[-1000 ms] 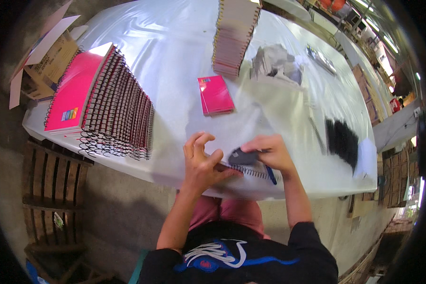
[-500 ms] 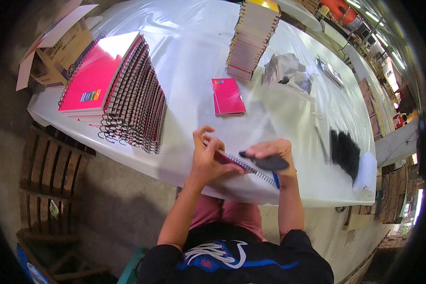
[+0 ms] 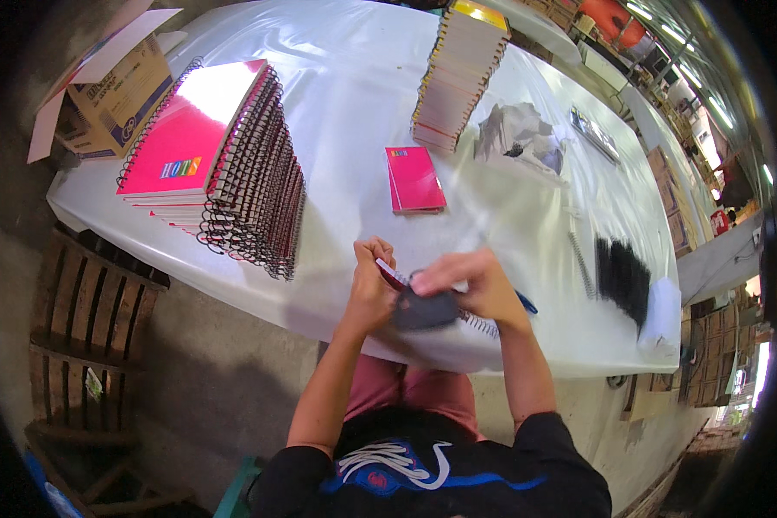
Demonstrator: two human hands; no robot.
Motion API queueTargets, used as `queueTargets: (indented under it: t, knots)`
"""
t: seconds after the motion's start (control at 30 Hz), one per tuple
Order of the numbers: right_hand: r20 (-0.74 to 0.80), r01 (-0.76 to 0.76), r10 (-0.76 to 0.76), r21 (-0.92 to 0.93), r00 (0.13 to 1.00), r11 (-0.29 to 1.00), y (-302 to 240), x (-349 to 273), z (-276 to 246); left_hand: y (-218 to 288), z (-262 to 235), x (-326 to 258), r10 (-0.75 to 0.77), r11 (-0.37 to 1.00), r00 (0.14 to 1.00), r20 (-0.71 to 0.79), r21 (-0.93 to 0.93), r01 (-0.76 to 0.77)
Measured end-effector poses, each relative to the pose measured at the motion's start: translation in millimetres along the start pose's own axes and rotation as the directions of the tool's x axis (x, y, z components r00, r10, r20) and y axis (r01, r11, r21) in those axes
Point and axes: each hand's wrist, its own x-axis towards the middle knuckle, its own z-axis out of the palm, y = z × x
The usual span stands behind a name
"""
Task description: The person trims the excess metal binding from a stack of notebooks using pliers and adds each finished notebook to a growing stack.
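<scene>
**Two hands on a notebook at the table edge**

The person sits at a table (image 3: 354, 104) with a white cover. Both hands are at the near edge of it.

The left hand (image 3: 373, 289) is closed around one end of a small notebook (image 3: 392, 274). The thumb and fingers pinch its pink corner. The right hand (image 3: 468, 285) is curled over the other part of the notebook, with a dark, blurry thing (image 3: 425, 311) under its fingers. I cannot tell what that dark thing is, or if the hand grips it tight.

The notebook lies long-ways from upper left to lower right. Its wire coil (image 3: 479, 321) sticks out past the right hand, toward the right. The pink end points up and to the left.

A big pile of pink notebooks (image 3: 207, 155) with black coils sits well off to the left. A single pink book (image 3: 414, 178) lies flat further up the table. Behind it stands a tall stack (image 3: 456, 78) of pale books. Black coils (image 3: 623, 278) lie in a bunch on the right. A cardboard box (image 3: 116, 95) sits at the far left corner.
</scene>
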Motion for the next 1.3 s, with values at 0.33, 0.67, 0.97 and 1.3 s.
queueTargets:
  t: [0.33,0.67,0.97,1.3]
  knots:
    - [-0.161,-0.304,0.278,-0.171,0.947,0.937,24,11,5,24,12,-2,0.263,0.845,0.963,0.058,0.468,-0.259]
    - [-0.715,-0.755,0.263,-0.552,0.647,0.354,21,-87,-44,31,0,-19,-0.031,0.988,0.997,-0.075,0.149,0.042]
    - [-0.686,-0.698,0.167,-0.643,0.708,0.316,23,-137,41,65,26,-25,0.170,0.969,0.974,-0.150,0.204,-0.138]
    - [-0.445,-0.321,0.000,-0.647,0.896,0.692,-70,-55,69,66,23,-36,0.488,0.774,0.833,-0.260,0.570,-0.275]
